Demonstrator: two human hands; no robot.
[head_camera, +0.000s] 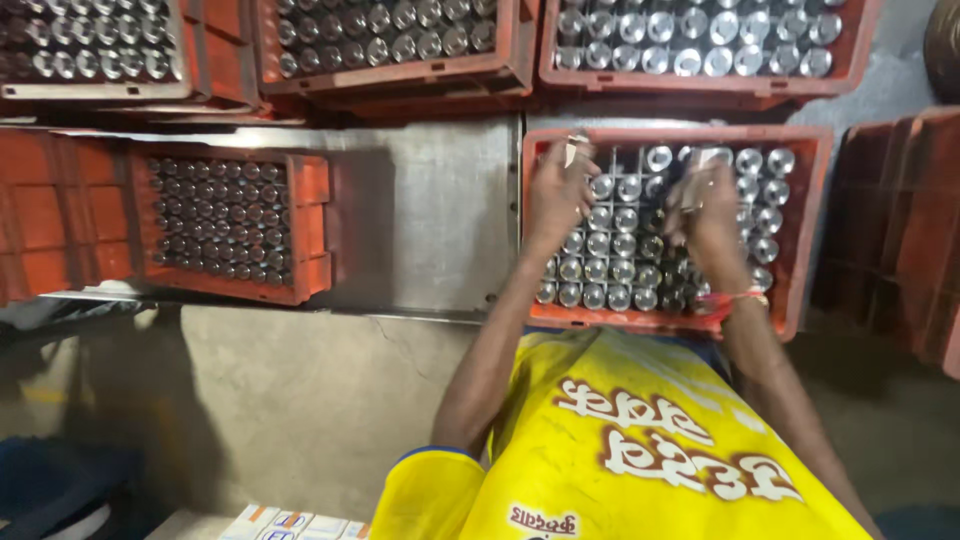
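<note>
My two hands work over the orange crate (810, 200) at right of centre, which stands on the grey desk (420, 220) and holds rows of upright shiny metal cylinders (610, 270). My left hand (556, 192) is closed about a small bright piece at the crate's upper left corner — likely one cylinder, though blur hides it. My right hand (708, 205) curls over the middle rows, fingers bent down among the tops; whether it pinches one I cannot tell. The step in hand appears to be sorting or filling cells, with several slots near the top edge bare. The next move would call for a straight vertical set-down — neighbours stand touching. A darker-filled crate (310, 225) lies at left; three more crates (700, 80) line the top.
</note>
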